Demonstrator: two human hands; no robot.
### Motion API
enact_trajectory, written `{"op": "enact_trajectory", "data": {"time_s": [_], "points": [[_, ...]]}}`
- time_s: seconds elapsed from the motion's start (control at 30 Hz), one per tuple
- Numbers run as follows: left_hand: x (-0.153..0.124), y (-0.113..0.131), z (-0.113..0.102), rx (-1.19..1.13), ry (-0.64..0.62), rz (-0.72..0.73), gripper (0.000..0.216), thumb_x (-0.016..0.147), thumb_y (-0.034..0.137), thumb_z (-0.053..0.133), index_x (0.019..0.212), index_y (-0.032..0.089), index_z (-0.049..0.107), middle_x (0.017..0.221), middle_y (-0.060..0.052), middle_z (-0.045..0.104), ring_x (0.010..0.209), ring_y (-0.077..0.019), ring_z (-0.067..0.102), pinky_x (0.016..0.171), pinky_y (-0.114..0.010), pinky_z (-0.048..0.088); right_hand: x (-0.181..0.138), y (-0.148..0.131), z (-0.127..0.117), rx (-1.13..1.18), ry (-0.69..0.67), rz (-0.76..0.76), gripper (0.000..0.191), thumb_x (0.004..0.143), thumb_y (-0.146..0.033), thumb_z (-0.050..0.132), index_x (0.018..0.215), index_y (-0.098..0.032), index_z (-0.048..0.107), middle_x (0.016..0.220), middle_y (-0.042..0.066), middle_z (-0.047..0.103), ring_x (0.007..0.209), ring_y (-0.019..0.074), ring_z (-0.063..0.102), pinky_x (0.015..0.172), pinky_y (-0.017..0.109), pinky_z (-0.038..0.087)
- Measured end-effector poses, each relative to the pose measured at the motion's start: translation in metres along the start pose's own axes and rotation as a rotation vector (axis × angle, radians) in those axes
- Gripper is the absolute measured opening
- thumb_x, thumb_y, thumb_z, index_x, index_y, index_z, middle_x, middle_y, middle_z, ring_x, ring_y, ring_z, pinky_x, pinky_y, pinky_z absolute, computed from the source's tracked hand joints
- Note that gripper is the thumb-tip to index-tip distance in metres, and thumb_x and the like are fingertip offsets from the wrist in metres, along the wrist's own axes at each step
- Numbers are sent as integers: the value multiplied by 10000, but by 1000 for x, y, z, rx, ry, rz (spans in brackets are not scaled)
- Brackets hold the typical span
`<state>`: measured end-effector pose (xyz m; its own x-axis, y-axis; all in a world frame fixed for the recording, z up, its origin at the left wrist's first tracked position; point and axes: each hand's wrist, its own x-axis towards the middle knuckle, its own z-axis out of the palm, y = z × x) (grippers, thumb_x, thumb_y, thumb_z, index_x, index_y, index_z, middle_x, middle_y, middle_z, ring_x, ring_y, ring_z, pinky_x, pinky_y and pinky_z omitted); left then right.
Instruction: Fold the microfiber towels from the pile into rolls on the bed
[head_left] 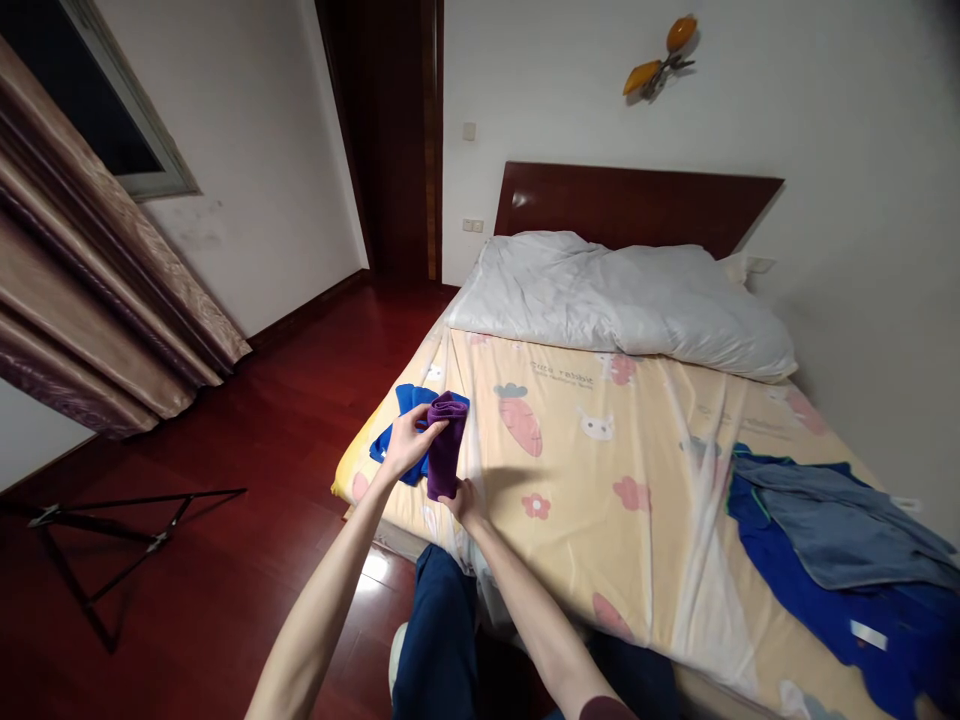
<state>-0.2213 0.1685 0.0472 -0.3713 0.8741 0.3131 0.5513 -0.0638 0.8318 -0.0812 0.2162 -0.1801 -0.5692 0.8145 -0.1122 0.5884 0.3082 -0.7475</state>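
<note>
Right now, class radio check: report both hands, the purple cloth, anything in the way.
Left hand gripping folded purple cloth near its top. Right hand holding its lower end. Blue cloth close behind on the bed, blocking neither hand.

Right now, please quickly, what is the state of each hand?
Left hand: closed on the upper part of the folded purple cloth.
Right hand: closed on the lower end of the same folded purple cloth.
</note>
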Motion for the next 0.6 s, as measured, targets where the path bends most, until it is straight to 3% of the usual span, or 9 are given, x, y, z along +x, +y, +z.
{"op": "enact_trajectory", "data": {"time_s": [0.07, 0.13, 0.2, 0.27, 0.3, 0.4, 0.47, 0.53, 0.6], "points": [[3, -5, 1, -5, 25, 7, 319, 876, 404, 610, 1106, 189, 659, 1043, -63, 722, 955, -202, 669, 821, -310, 536, -2, 0, 2, 31, 26, -17, 409, 724, -254, 750, 1099, -144, 627, 1024, 84, 680, 982, 244, 576, 853, 306, 406], [6, -7, 3, 43, 176, 16, 440, 886, 425, 607, 1257, 192, 572, 1196, -105, 673, 1088, -226, 638, 929, -369, 517, -8, 2, 2, 68, 69, -31, 441, 755, -290, 732, 1150, -157, 587, 1113, 98, 664, 1038, 256, 572, 886, 317, 423], [8, -9, 9, 178, 391, 39, 570, 886, 424, 616, 1379, 185, 460, 1389, -161, 549, 1285, -269, 519, 1077, -459, 420, -23, 6, -1, 156, 177, -8, 483, 808, -376, 687, 1220, -173, 537, 1188, 120, 632, 1074, 265, 573, 905, 336, 446], [5, -13, 25, 358, 435, 131, 576, 904, 372, 594, 1419, 180, 423, 1513, -177, 415, 1428, -296, 343, 1171, -512, 285, -51, 15, -4, 275, 307, 35, 483, 863, -465, 604, 1255, -199, 509, 1213, 135, 611, 1105, 277, 572, 937, 373, 459], [1, -18, 37, 439, 345, 212, 535, 918, 325, 567, 1417, 185, 436, 1539, -165, 384, 1462, -295, 280, 1191, -518, 241, -71, 21, -6, 328, 352, 51, 466, 880, -495, 567, 1250, -216, 514, 1200, 134, 613, 1110, 282, 575, 952, 395, 461], [-17, -46, 81, 597, -160, 456, 408, 911, 196, 517, 1317, 207, 559, 1483, -117, 478, 1451, -273, 303, 1201, -495, 222, -152, 47, -7, 371, 300, 41, 313, 919, -494, 495, 1117, -273, 593, 1078, 112, 647, 1034, 286, 612, 938, 426, 481], [-31, -75, 107, 672, -431, 476, 323, 872, 179, 553, 1179, 184, 653, 1346, -125, 595, 1377, -278, 409, 1187, -483, 249, -216, 71, -7, 359, 216, 43, 233, 931, -462, 471, 960, -300, 634, 951, 89, 659, 928, 279, 637, 863, 412, 510], [-43, -105, 123, 751, -579, 415, 226, 834, 167, 583, 1019, 153, 712, 1172, -147, 674, 1275, -278, 501, 1165, -467, 282, -274, 98, -9, 325, 153, 78, 224, 913, -445, 486, 846, -309, 651, 868, 70, 665, 828, 269, 651, 768, 386, 526], [-49, -131, 126, 798, -627, 413, 185, 837, 159, 569, 927, 150, 731, 1080, -144, 694, 1223, -271, 530, 1161, -454, 279, -317, 125, -14, 268, 95, 159, 213, 830, -460, 582, 706, -303, 656, 720, 45, 658, 686, 257, 644, 662, 361, 519]]}}
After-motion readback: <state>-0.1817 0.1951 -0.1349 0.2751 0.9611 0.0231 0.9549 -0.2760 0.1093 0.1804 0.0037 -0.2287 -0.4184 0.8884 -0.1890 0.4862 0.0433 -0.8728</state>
